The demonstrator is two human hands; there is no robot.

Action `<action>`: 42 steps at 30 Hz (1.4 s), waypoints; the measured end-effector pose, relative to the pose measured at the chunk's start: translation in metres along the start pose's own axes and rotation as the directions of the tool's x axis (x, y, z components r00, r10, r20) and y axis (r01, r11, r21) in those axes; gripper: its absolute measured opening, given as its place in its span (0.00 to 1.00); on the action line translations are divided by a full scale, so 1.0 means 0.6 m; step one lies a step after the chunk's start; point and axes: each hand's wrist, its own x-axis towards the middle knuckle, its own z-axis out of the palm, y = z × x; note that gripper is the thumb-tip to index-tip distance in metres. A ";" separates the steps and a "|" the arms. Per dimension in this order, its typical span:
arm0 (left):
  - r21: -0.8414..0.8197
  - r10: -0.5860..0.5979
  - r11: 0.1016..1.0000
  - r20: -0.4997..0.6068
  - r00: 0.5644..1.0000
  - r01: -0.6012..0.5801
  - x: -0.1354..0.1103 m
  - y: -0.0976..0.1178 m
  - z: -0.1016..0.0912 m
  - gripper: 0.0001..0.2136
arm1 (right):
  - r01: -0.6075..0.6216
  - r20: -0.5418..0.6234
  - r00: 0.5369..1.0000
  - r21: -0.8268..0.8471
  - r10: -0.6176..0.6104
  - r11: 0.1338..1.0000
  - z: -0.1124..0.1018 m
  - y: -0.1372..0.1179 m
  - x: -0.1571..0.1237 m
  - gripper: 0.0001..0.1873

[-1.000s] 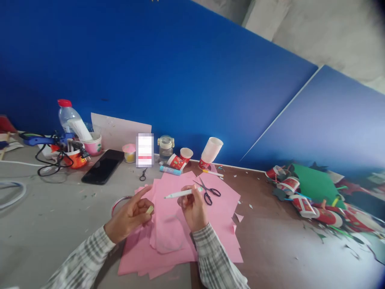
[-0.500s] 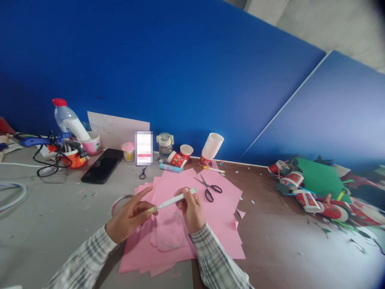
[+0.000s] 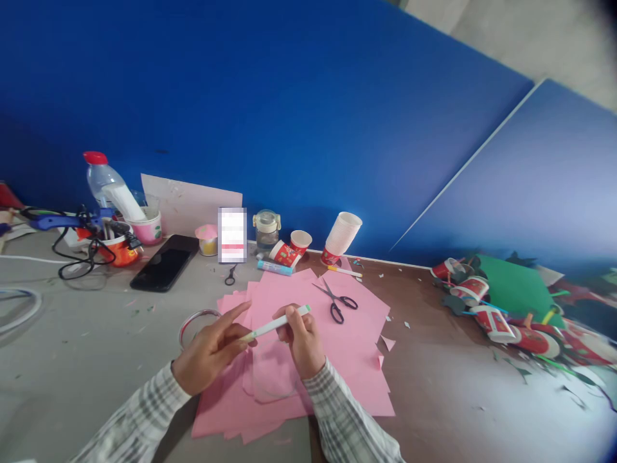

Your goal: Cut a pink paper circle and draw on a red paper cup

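Observation:
Over the pink paper [image 3: 354, 379], a white marker [image 3: 276, 325] with a green end is pinched in my right hand [image 3: 304, 341]. Its tip end meets a pale yellow-green cap [image 3: 249, 337], which the thumb and fingers of my left hand [image 3: 212, 354] hold; the index finger points outward. A round pencil outline shows on the paper below the marker. Black-handled scissors [image 3: 336, 301] lie partly open on the sheets, beyond my right hand. Beside my left hand rests a ring-shaped roll [image 3: 186, 328], partly hidden by that hand.
A glue stick [image 3: 274, 267], printed paper cups [image 3: 300, 242], a tilted cup stack [image 3: 344, 233] and a lidded jar [image 3: 267, 231] stand along the blue partition. At left are a black phone [image 3: 166, 263] and a bottle [image 3: 103, 180]. Decorated cups and green paper [image 3: 513, 289] crowd the right.
The marker's tip, bare and just touching the cap before, is now inside the cap. My two hands have come closer together, and the view has shifted slightly.

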 end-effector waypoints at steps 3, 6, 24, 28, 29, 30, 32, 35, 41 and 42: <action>0.157 0.093 0.984 -0.042 0.995 -0.085 -0.001 0.005 0.003 0.27 | 0.006 0.001 1.000 0.013 -0.006 1.000 0.000 0.001 0.000 0.21; 0.296 0.157 0.946 -0.055 0.986 -0.134 -0.002 0.009 0.004 0.26 | 0.000 0.013 1.000 0.047 0.000 0.999 0.002 0.002 0.000 0.21; 0.606 0.456 0.711 -0.010 0.890 -0.357 -0.016 0.014 0.030 0.22 | -0.023 0.143 0.990 0.051 0.015 0.998 0.028 0.006 -0.025 0.20; 0.628 0.493 0.665 0.037 0.869 -0.404 -0.023 0.011 0.033 0.23 | 0.011 0.192 0.981 0.086 -0.028 0.996 0.039 0.013 -0.038 0.18; 0.638 0.505 0.653 0.034 0.862 -0.408 -0.025 0.012 0.034 0.22 | 0.019 0.197 0.980 0.090 -0.037 0.996 0.041 0.015 -0.041 0.18; 0.650 0.522 0.638 0.031 0.853 -0.414 -0.026 0.012 0.035 0.22 | 0.028 0.194 0.980 0.089 -0.045 0.996 0.042 0.016 -0.044 0.17; 0.668 0.560 0.614 0.006 0.828 -0.420 -0.028 0.014 0.039 0.21 | 0.052 0.181 0.981 0.080 -0.065 0.995 0.043 0.019 -0.048 0.17; 0.677 0.590 0.617 -0.061 0.805 -0.401 -0.030 0.014 0.045 0.20 | 0.081 0.173 0.981 0.060 -0.091 0.995 0.044 0.021 -0.052 0.17; 0.701 0.601 0.580 -0.023 0.799 -0.416 -0.021 -0.012 0.036 0.20 | 0.091 0.177 0.979 0.057 -0.100 0.994 0.058 0.012 -0.048 0.19; 0.700 0.591 0.571 0.011 0.806 -0.429 -0.016 -0.017 0.028 0.20 | 0.082 0.209 0.974 0.045 -0.090 0.996 0.060 0.011 -0.045 0.20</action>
